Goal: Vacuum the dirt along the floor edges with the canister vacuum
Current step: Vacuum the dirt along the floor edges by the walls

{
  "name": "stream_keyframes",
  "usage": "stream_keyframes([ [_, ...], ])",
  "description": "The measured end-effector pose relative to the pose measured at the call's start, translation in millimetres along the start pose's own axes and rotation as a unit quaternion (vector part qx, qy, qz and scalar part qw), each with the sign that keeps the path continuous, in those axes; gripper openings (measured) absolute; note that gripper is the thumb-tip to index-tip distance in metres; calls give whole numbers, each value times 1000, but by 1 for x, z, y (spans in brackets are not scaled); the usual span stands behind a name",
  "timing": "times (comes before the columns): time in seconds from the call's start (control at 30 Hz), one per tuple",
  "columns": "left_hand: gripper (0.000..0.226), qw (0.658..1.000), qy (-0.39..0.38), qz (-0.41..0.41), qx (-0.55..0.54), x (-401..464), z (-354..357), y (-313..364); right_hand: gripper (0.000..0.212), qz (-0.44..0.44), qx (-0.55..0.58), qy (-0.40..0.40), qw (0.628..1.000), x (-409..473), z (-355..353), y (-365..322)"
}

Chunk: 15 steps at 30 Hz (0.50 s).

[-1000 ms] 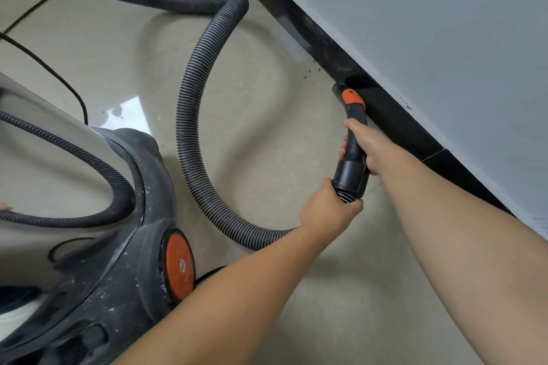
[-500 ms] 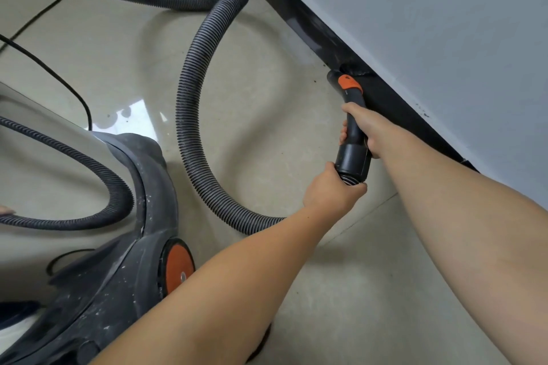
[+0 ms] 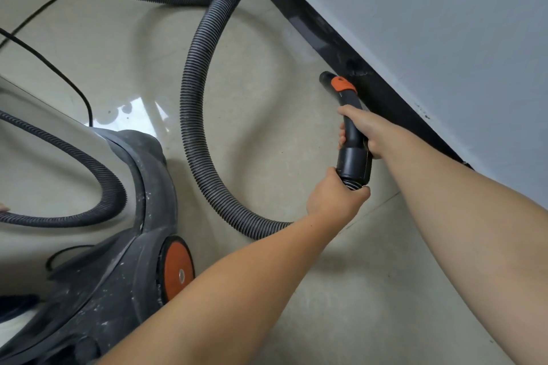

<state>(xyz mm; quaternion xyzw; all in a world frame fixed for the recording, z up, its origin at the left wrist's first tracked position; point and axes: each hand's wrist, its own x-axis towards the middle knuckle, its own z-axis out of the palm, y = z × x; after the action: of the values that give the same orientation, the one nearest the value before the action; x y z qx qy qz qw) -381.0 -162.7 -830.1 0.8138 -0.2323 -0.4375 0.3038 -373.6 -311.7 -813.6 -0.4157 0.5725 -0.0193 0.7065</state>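
A black vacuum nozzle [image 3: 341,87] with an orange clip lies low against the black baseboard [image 3: 314,29] where the floor meets the grey wall. My right hand [image 3: 360,130] grips the nozzle's black handle tube. Just behind it, my left hand [image 3: 335,197] holds the ribbed grey hose [image 3: 197,83] at its joint with the handle. The hose loops left across the beige floor and away to the top left. The canister vacuum [image 3: 124,246], black and steel with an orange wheel hub, stands at the lower left.
A thin black power cord [image 3: 53,65] runs over the tiled floor [image 3: 370,290] at the left. A second loop of hose [image 3: 89,163] is reflected in or rests on the canister's shiny body. The grey wall [image 3: 430,24] fills the upper right.
The nozzle has slid farther along the baseboard, away from me, with both hands following it. The dark specks seen by the baseboard a second ago no longer show there.
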Motion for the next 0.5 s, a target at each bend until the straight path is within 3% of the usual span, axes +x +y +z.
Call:
stream_keyframes([
  [0.27, 45, 996, -5, -9, -86, 19, -26, 1, 26, -27, -36, 3, 999, 11, 28, -19],
  [0.5, 42, 999, -28, -1, -26, 35, -58, -2, 27, -19, 25, 15, 999, 20, 42, -22],
])
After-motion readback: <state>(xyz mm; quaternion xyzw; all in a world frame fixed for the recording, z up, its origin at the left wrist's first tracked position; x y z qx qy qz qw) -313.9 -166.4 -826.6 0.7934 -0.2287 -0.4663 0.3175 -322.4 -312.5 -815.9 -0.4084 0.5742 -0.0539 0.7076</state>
